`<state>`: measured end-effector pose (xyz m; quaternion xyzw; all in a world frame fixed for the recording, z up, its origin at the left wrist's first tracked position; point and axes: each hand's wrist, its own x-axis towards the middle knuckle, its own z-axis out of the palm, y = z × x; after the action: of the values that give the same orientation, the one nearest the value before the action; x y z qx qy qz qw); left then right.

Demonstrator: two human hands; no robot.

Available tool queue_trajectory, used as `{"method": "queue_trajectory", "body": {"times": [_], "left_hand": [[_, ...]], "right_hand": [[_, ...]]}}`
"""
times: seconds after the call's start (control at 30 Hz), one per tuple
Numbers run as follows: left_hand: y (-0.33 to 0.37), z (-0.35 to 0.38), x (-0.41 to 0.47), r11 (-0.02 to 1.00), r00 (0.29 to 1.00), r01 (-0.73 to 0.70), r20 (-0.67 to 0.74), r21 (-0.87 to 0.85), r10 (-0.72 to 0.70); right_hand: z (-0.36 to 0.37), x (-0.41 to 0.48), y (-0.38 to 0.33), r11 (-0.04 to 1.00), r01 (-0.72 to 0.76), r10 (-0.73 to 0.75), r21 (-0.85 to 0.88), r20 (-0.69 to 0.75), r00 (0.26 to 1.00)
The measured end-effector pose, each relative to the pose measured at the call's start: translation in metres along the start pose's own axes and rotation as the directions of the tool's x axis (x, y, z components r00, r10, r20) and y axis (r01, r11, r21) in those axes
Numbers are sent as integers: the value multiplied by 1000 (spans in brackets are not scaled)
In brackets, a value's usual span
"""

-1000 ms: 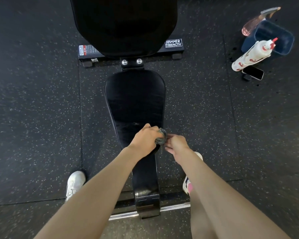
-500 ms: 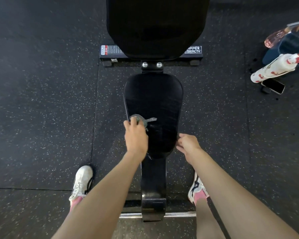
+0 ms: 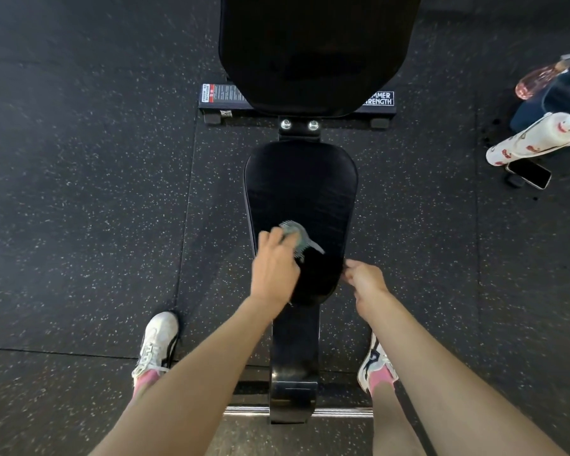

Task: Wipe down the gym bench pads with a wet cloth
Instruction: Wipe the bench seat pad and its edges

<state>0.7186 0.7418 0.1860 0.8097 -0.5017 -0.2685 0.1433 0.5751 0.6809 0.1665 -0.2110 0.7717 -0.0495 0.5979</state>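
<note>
As the person stands astride the near end of the machine, a white left shoe (image 3: 157, 343) and a white and dark right shoe (image 3: 374, 363), both with pink socks, are planted on the speckled black rubber floor (image 3: 79, 192) either side of the black frame beam (image 3: 295, 357). Both bare forearms reach forward over it.

A little further on, the left hand (image 3: 273, 268) sits over the near left part of the seat pad (image 3: 301, 192), fingers curled round a bunched grey-green cloth (image 3: 295, 235) and pressing it onto the pad; a loose tail of the cloth trails out to the right. The right hand (image 3: 364, 279) is at the pad's near right edge with its fingers curled (whether they pinch the edge or only touch it I cannot tell). The pad's surface shows faint streaks beyond the cloth.

Past the seat pad, two shiny bolts (image 3: 285, 124) fix a bracket, and above them the large black back pad (image 3: 313, 51) fills the top of the view, partly covering a base bar (image 3: 218, 100) with a warning label at its left end and white lettering at its right.

Off to the far right, on the floor, a white spray bottle (image 3: 527, 139) with red markings leans against a dark blue bin (image 3: 560, 103), a phone (image 3: 530, 174) lies just beside the bottle's base, and a pinkish bottle (image 3: 537, 82) rests against the bin behind.
</note>
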Motion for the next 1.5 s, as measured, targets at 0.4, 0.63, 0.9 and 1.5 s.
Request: {"method": "queue_trajectory", "body": {"times": [0.4,0.63,0.9,1.5], "left_hand": [[46,28,-8,995,988,47,142,84,-59],[28,10,1,982,963,-180,195,-55,187],[31,6,25,988,990,-18,143,154,-4],[63,2,36,715,778,-601,466,356,422]], "right_hand": [[-3,10,12,998,-38,35,40,70,997],[-4,3,15,994,-43,33,98,101,994],[-3,5,19,990,-61,49,128,95,994],[-11,-10,32,968,-81,43,236,163,986]]}}
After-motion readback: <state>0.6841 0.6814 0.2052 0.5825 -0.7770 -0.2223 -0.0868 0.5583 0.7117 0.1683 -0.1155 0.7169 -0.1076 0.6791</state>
